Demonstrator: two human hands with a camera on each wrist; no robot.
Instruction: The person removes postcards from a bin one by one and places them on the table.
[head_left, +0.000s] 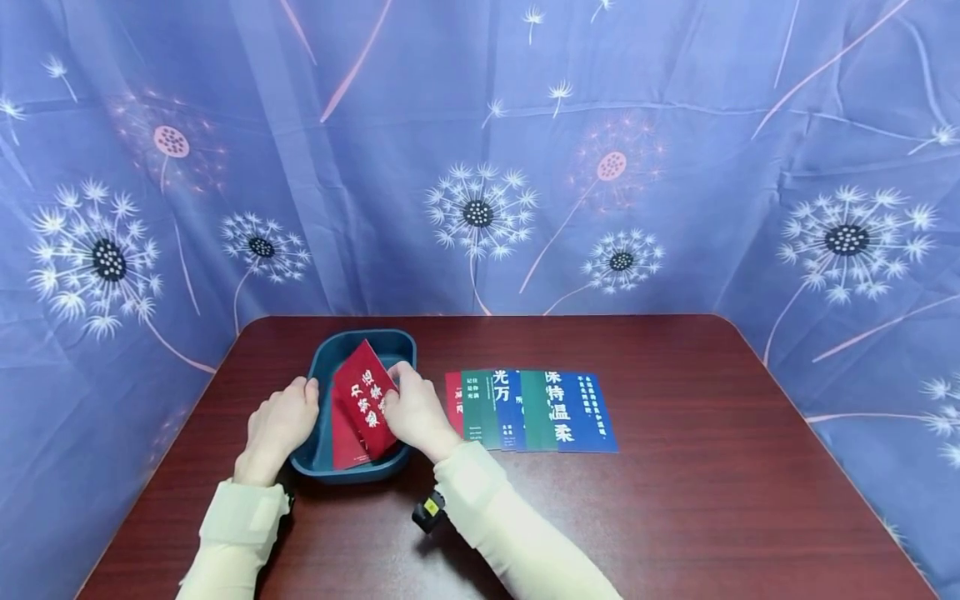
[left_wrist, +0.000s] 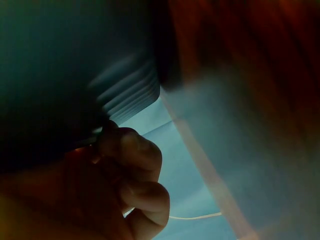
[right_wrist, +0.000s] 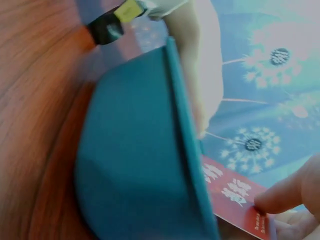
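Observation:
A dark teal plastic basin (head_left: 352, 477) stands at the left of the table. My left hand (head_left: 281, 425) grips its left rim, and curled fingers (left_wrist: 145, 155) show against the ribbed corner in the left wrist view. Between thumb and fingers, my right hand (head_left: 422, 414) pinches a red card (head_left: 365, 390) with white characters, tilted over the inside of the basin. Another red card (head_left: 347, 450) lies under it in the basin. In the right wrist view, the thumb presses the held card's edge beside the basin wall (right_wrist: 130, 150).
Just right of the basin, a fanned row of overlapping red, green and blue cards (head_left: 588, 417) lies on the dark red-brown wooden table (head_left: 712, 500). A blue curtain (head_left: 375, 167) with dandelion prints hangs behind the table and along both sides.

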